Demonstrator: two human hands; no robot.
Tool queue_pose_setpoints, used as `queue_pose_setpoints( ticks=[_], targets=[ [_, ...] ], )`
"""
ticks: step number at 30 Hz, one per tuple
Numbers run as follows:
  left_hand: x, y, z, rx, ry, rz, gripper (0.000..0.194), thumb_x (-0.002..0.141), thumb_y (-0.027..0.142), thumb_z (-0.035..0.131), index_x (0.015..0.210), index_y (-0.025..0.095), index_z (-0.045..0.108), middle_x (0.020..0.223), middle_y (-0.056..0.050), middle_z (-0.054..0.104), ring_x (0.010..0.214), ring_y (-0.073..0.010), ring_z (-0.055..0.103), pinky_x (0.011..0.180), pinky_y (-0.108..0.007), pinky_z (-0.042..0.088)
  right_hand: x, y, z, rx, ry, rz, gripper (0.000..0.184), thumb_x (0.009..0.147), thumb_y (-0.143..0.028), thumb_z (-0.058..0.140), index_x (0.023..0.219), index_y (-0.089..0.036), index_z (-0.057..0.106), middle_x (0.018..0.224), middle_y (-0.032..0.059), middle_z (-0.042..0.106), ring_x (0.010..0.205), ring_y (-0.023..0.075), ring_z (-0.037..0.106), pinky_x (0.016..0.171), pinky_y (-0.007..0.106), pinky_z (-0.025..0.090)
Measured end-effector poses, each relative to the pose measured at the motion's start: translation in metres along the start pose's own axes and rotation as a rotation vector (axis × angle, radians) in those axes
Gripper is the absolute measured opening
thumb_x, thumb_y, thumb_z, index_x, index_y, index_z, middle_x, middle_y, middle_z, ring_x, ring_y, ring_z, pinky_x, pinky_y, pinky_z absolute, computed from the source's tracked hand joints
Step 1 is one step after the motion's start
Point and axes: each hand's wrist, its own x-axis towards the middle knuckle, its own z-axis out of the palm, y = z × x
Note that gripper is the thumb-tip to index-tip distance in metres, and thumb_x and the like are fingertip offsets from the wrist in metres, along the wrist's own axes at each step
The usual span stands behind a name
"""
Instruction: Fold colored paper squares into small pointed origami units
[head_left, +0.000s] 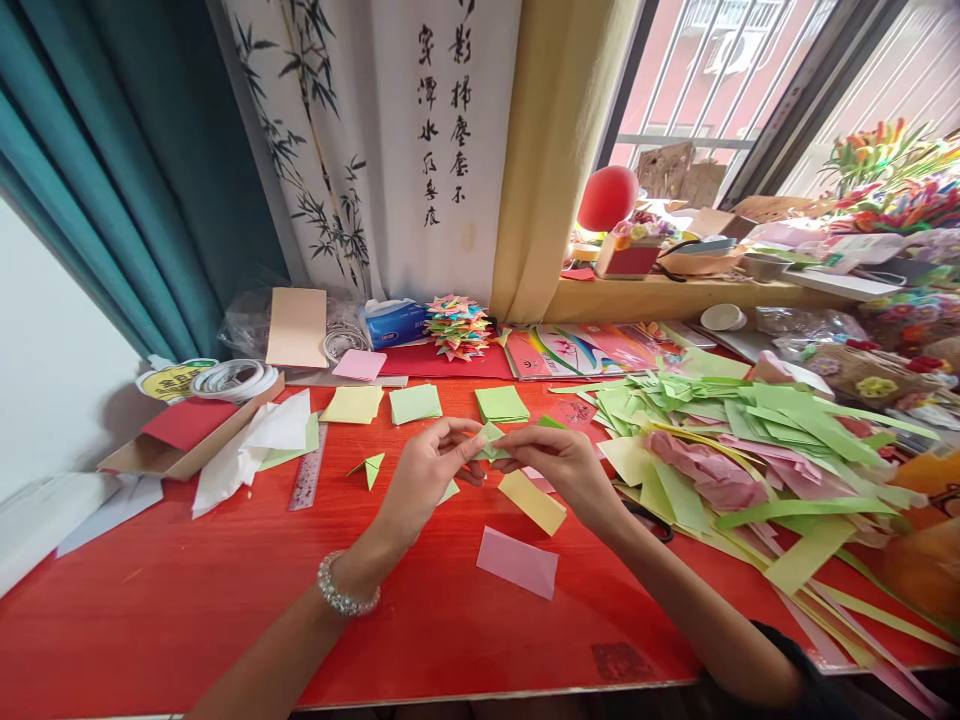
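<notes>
Between both hands, above the red table (360, 620), is a small light-green folded paper (491, 441). My left hand (433, 462) pinches its left side, a beaded bracelet at the wrist. My right hand (559, 462) grips the right side with thumb and fingertips. Under the hands lie a yellow paper rectangle (532, 503) and a pink paper rectangle (517, 562). A folded green paper piece (369, 469) rests left of my left hand. Beyond the hands sit stacks of yellow squares (353, 404), pale green squares (415, 404) and green squares (502, 404).
A heap of paper strips (750, 430) spreads over the right side, with dark scissors handles (649, 520) partly under it. A ruler (307, 470) and a cardboard tray (187, 455) lie left. At the back stand a tissue pack (395, 323) and a folded-paper model (459, 328).
</notes>
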Motion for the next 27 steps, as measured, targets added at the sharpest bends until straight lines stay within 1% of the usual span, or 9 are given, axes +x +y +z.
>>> queue_pose_setpoints(
  ticks=[3,5,7,8,12,17,22,25,27],
  targets=[
    [0.001,-0.002,-0.001,0.027,0.015,0.048,0.023,0.076,0.033,0.059,0.090,0.015,0.057,0.067,0.000,0.059,0.056,-0.0121,0.059,0.059,-0.026,0.051,0.000,-0.002,0.000,0.037,-0.065,0.030,0.014,0.075,-0.024,0.059,0.086,-0.017,0.066,0.077,0.0031,0.068,0.074,0.0181,0.067,0.074,0.033,0.053],
    [0.000,-0.003,-0.002,0.036,0.019,0.080,0.021,0.077,0.033,0.057,0.090,0.016,0.057,0.068,0.000,0.058,0.057,-0.0122,0.059,0.059,-0.026,0.051,0.000,-0.003,0.000,0.103,-0.076,0.069,0.026,0.077,-0.027,0.059,0.102,-0.020,0.060,0.078,0.0019,0.067,0.074,0.0176,0.067,0.074,0.034,0.053],
    [0.000,-0.004,-0.001,0.057,0.020,0.108,0.020,0.078,0.033,0.056,0.090,0.017,0.057,0.069,0.000,0.058,0.059,-0.0122,0.058,0.058,-0.025,0.051,0.001,-0.003,0.000,0.135,-0.083,0.122,0.035,0.077,-0.032,0.060,0.109,-0.021,0.056,0.078,0.0022,0.068,0.071,0.0176,0.067,0.073,0.035,0.054],
    [-0.001,-0.004,-0.001,0.075,0.022,0.119,0.019,0.078,0.033,0.056,0.089,0.018,0.057,0.070,0.000,0.058,0.059,-0.0122,0.058,0.058,-0.025,0.050,0.001,-0.002,0.001,0.130,-0.098,0.147,0.034,0.077,-0.034,0.060,0.107,-0.019,0.057,0.078,0.0036,0.068,0.071,0.0180,0.067,0.073,0.035,0.054],
    [-0.003,-0.006,0.001,0.145,0.011,0.137,0.015,0.079,0.032,0.055,0.088,0.020,0.057,0.072,0.001,0.059,0.060,-0.0109,0.056,0.058,-0.023,0.048,0.002,0.002,0.004,0.089,-0.135,0.183,0.030,0.077,-0.040,0.056,0.083,-0.011,0.064,0.074,0.0087,0.069,0.067,0.0187,0.067,0.068,0.032,0.054],
    [-0.003,-0.006,0.002,0.161,-0.008,0.117,0.015,0.079,0.031,0.054,0.089,0.020,0.056,0.070,0.002,0.057,0.060,-0.0109,0.056,0.059,-0.023,0.047,0.002,0.004,0.006,0.064,-0.116,0.135,0.026,0.078,-0.038,0.056,0.077,-0.013,0.061,0.069,0.0063,0.069,0.061,0.0173,0.067,0.062,0.029,0.054],
    [0.001,-0.007,-0.002,0.124,-0.053,0.058,0.025,0.077,0.033,0.056,0.099,0.020,0.054,0.071,0.002,0.056,0.061,-0.0125,0.058,0.061,-0.025,0.047,0.001,0.008,0.005,0.002,-0.106,0.075,0.025,0.080,-0.038,0.054,0.073,-0.014,0.058,0.064,0.0038,0.066,0.060,0.0167,0.066,0.059,0.028,0.054],
    [0.003,-0.008,-0.005,0.225,-0.096,-0.014,0.022,0.076,0.037,0.056,0.084,0.017,0.058,0.064,0.001,0.058,0.060,-0.0137,0.057,0.063,-0.027,0.046,0.003,0.011,0.004,-0.077,-0.079,0.060,0.025,0.079,-0.038,0.054,0.076,-0.014,0.059,0.062,0.0028,0.064,0.059,0.0161,0.065,0.060,0.028,0.053],
    [0.004,-0.008,-0.007,0.288,-0.091,-0.025,0.024,0.076,0.040,0.055,0.075,0.016,0.058,0.061,0.000,0.057,0.060,-0.0139,0.057,0.063,-0.027,0.045,0.004,0.011,0.003,-0.089,-0.078,0.073,0.025,0.079,-0.039,0.055,0.075,-0.014,0.058,0.062,0.0023,0.063,0.057,0.0153,0.064,0.059,0.028,0.052]
  ],
)
